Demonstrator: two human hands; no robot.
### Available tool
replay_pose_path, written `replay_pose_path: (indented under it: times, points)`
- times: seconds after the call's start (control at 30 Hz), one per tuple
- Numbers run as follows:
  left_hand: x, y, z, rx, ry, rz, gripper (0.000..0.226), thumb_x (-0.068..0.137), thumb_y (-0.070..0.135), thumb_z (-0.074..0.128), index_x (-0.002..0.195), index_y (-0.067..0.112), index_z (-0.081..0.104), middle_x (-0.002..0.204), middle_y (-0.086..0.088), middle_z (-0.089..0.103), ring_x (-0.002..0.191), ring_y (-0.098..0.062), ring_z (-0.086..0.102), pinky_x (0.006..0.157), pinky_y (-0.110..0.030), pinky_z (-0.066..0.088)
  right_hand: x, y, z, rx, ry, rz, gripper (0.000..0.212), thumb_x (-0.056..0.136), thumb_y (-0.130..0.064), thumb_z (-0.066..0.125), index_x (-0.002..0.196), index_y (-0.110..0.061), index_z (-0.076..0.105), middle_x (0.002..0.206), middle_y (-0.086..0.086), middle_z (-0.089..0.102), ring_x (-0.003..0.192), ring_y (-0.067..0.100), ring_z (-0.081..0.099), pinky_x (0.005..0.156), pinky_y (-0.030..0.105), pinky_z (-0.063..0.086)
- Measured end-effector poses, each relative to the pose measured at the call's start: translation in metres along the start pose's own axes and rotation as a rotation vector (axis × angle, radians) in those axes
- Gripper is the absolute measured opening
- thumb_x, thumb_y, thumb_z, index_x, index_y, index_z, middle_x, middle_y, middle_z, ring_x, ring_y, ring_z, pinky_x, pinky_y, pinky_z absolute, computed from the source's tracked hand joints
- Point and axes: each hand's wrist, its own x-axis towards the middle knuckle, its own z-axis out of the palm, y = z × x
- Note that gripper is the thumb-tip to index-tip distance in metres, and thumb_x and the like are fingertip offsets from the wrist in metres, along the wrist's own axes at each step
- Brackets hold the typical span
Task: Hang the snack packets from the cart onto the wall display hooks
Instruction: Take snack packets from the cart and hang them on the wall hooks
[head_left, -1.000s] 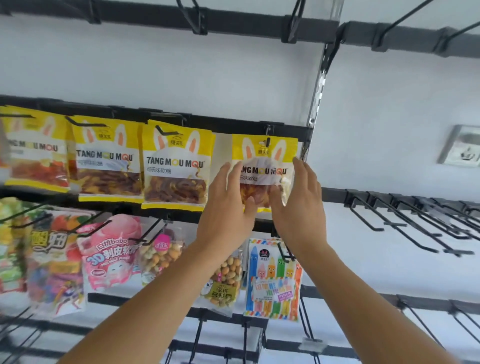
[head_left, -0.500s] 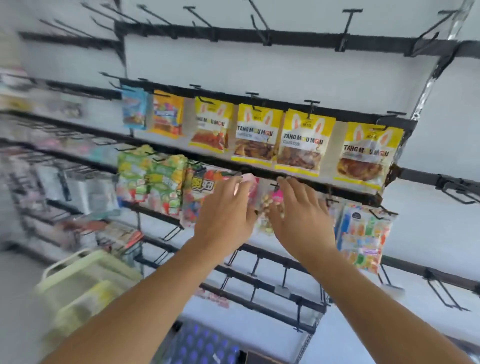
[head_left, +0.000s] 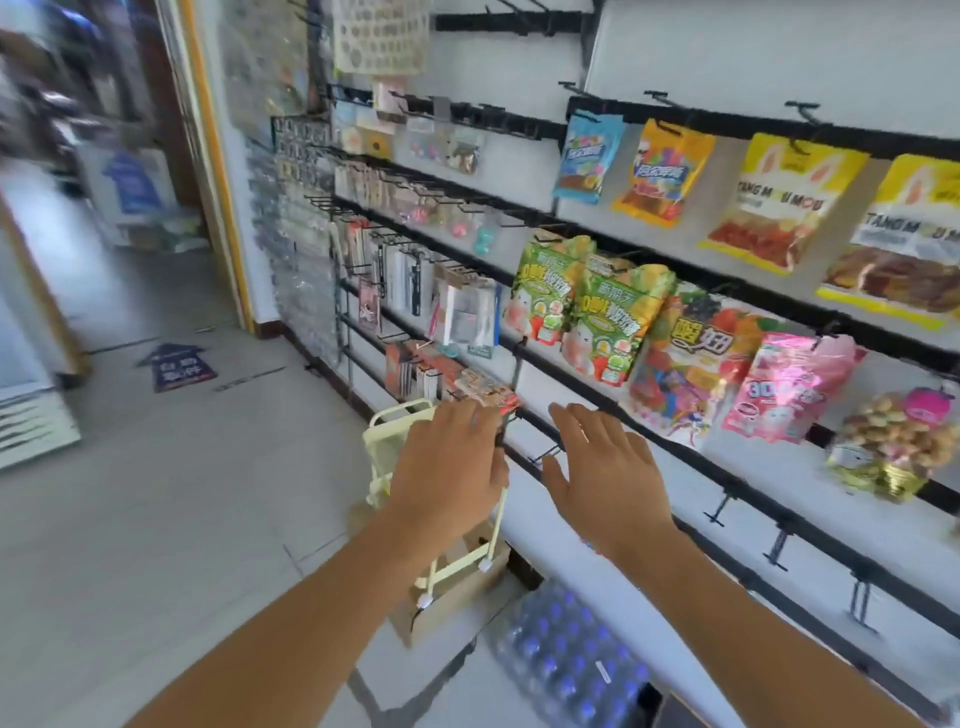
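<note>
My left hand (head_left: 449, 467) and my right hand (head_left: 605, 470) hover empty, fingers relaxed and spread, in front of the lower black rails of the wall display. A pale yellow cart (head_left: 387, 447) stands on the floor below and behind my left hand, partly hidden by it. Yellow snack packets (head_left: 779, 200) hang on the upper rail at the right. Green packets (head_left: 608, 317), a pink packet (head_left: 784, 384) and a bag of nuts (head_left: 893, 441) hang on the rail below. Bare hooks (head_left: 719, 512) stick out of the lowest rail to the right of my right hand.
A brown cardboard box (head_left: 457, 587) sits under the cart. A shrink-wrapped pack of blue-capped bottles (head_left: 566, 654) lies on the floor near the wall. Small hanging goods (head_left: 415, 280) fill the racks to the left. Grey tiled floor (head_left: 171, 519) stretches left toward a doorway.
My view has swung left and down from the yellow packets on the upper rail. Both hands left the hung packet and dropped, empty, toward the cart.
</note>
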Motion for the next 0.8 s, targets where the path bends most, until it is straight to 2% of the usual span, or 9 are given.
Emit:
replay_pose_path:
  times: [0.23,0.33,0.47,0.6,0.8]
  points:
    - [0.006,-0.115,0.041,0.079,-0.209,-0.169,0.045,0.099,0.036,0.042,0.141,0.021,0.041,0.138,0.001,0.047,0.124,-0.023,0.045,0.095,-0.038,0.040,0.057,-0.079,0.114,0.152,-0.100,-0.038,0.056,0.079,-0.033,0.073,0.128,-0.012,0.060,0.122,0.009,0.066,0.106,0.031,0.065,0.081,0.047,0.055]
    - [0.013,-0.162,0.056,0.107,-0.299,-0.203,0.044,0.100,0.035,0.041,0.142,0.023,0.040,0.140,0.003,0.046,0.125,-0.022,0.044,0.096,-0.037,0.040,0.079,-0.106,0.158,0.177,-0.155,-0.044,0.058,0.075,-0.033,0.077,0.126,-0.012,0.061,0.119,0.010,0.067,0.106,0.032,0.066,0.078,0.047,0.056]
    - [0.018,-0.211,0.067,0.098,-0.338,-0.231,0.043,0.098,0.033,0.044,0.140,0.020,0.045,0.137,0.002,0.050,0.124,-0.023,0.047,0.095,-0.037,0.041,0.097,-0.140,0.203,0.208,-0.239,-0.046,0.057,0.074,-0.031,0.077,0.125,-0.013,0.057,0.118,0.010,0.066,0.104,0.034,0.066,0.076,0.049,0.057]
    - [0.020,-0.261,0.077,0.068,-0.342,-0.248,0.042,0.097,0.030,0.046,0.137,0.016,0.049,0.134,-0.002,0.054,0.120,-0.025,0.051,0.093,-0.040,0.043,0.115,-0.174,0.225,0.213,-0.298,-0.060,0.060,0.072,-0.030,0.079,0.124,-0.014,0.054,0.116,0.009,0.067,0.102,0.034,0.066,0.075,0.049,0.058]
    - [0.035,-0.346,0.094,0.007,-0.396,-0.185,0.042,0.099,0.032,0.042,0.140,0.020,0.043,0.138,0.001,0.048,0.126,-0.022,0.044,0.095,-0.037,0.040,0.141,-0.232,0.255,0.134,-0.419,0.035,0.061,0.069,-0.029,0.082,0.124,-0.015,0.058,0.115,0.009,0.068,0.101,0.033,0.068,0.076,0.049,0.057]
